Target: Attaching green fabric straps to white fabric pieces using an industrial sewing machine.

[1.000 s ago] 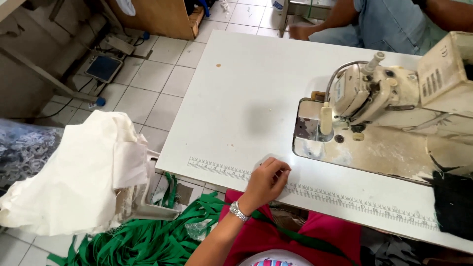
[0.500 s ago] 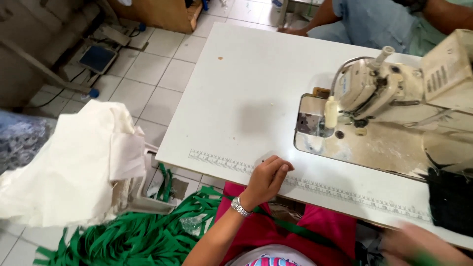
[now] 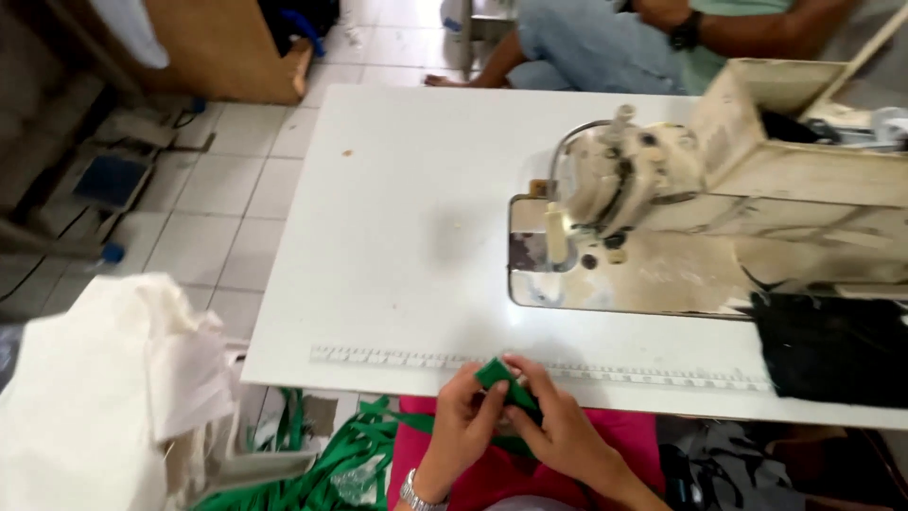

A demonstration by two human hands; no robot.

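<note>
— While you sit at the white table (image 3: 397,246), what lies on it?

— Your sewing machine (image 3: 624,180) stands at the right on its metal plate, a black cloth (image 3: 832,345) lies at the right edge, and a measuring strip (image 3: 378,357) runs along the near edge. Pale floor tiles (image 3: 218,218) show to the left, with a heap of white fabric (image 3: 104,397) beside you and green strips (image 3: 331,464) piled on the floor under the table edge. Another person (image 3: 605,38) sits beyond the far side.

— And your hands?

— Both meet at the near edge, over the strip. Your left hand (image 3: 463,421), a watch at its wrist, curls its fingers round a small green piece (image 3: 501,378); your right hand (image 3: 563,426) pinches the same piece from the other side. Neither is spread wide; both are closed on the piece, which sits between your fingertips just above your red lap.
</note>
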